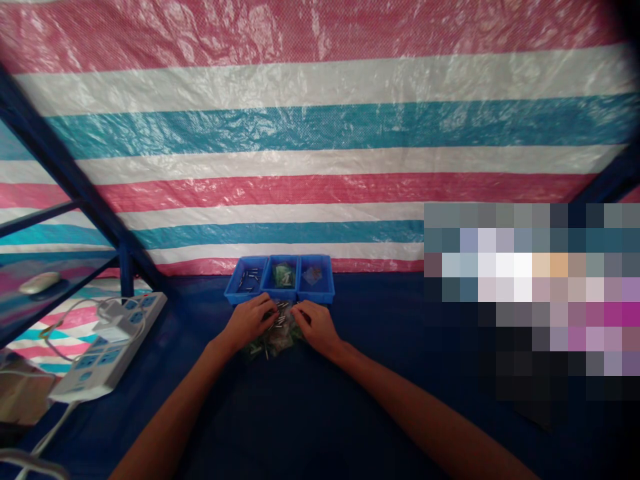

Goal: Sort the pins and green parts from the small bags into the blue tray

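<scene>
My left hand (249, 320) and my right hand (316, 325) rest on a dark blue table (310, 413), either side of a small pile of mixed parts (278, 330): short metal pins and small green pieces. Fingers of both hands touch the pile; what they pinch is too small to tell. Just behind the pile stand three small blue bins side by side: the left bin (245, 279) holds several metal pins, the middle bin (283, 276) holds green pieces, the right bin (315, 276) holds a few small pale items.
A white power strip (107, 347) with cables lies at the table's left edge. A dark blue frame post (70, 175) slants up on the left. A striped pink, white and teal tarp (320, 133) hangs behind. A blurred patch covers the right.
</scene>
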`<state>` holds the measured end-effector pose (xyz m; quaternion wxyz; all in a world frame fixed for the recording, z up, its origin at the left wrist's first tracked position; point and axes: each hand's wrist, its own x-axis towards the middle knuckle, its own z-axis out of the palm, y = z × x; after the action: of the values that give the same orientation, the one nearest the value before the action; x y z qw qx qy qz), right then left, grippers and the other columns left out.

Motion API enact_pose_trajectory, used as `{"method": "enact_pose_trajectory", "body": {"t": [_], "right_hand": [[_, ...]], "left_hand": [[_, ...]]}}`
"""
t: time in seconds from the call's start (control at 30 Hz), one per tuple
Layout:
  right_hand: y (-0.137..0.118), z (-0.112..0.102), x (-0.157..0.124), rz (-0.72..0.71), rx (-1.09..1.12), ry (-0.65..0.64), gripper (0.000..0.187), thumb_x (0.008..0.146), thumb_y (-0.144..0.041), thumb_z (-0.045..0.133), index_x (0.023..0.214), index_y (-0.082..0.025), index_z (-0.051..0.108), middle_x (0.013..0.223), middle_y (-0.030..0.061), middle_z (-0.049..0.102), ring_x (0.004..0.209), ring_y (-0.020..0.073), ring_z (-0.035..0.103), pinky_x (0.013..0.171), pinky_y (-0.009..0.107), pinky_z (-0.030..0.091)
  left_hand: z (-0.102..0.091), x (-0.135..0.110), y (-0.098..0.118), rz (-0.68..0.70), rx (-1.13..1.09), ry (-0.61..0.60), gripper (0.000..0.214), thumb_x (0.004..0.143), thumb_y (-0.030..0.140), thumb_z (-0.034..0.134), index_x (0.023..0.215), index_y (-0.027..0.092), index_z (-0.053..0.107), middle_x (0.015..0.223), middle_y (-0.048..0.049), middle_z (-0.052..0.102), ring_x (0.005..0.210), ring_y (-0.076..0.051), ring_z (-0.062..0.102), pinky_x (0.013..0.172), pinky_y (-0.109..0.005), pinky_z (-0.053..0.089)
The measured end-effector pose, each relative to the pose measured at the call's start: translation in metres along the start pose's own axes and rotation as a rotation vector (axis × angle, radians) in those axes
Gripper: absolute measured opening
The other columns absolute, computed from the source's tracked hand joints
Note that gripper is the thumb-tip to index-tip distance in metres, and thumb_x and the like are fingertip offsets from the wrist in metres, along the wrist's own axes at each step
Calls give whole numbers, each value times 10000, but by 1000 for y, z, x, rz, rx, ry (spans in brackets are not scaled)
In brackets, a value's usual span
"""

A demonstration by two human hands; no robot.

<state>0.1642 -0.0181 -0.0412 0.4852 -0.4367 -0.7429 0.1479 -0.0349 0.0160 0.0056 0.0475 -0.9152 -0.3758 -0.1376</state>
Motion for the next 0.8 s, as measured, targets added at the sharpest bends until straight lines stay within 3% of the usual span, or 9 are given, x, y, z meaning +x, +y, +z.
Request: {"method": "enact_pose_trajectory", "body": {"t": [0.43, 0.8], "right_hand": [[-1, -1, 0, 2, 11, -2, 235, 931, -245, 442, 798, -179, 624, 772, 36, 634, 717, 153, 576, 702, 250, 406], [-3, -3, 1, 17, 22, 9, 231, 923, -245, 445, 816, -179, 639, 792, 42, 652, 729, 159, 597, 704, 256, 428]], "left_hand": [[1, 2, 11, -27, 18, 29, 140, 906, 230, 437, 864, 187, 564, 869, -31, 575, 812, -153, 567, 718, -245, 434], [0, 3, 11, -142, -298, 240, 193, 940, 291, 410, 971, 181, 566, 924, -45, 640, 890, -171, 579, 856, -313, 440]]}}
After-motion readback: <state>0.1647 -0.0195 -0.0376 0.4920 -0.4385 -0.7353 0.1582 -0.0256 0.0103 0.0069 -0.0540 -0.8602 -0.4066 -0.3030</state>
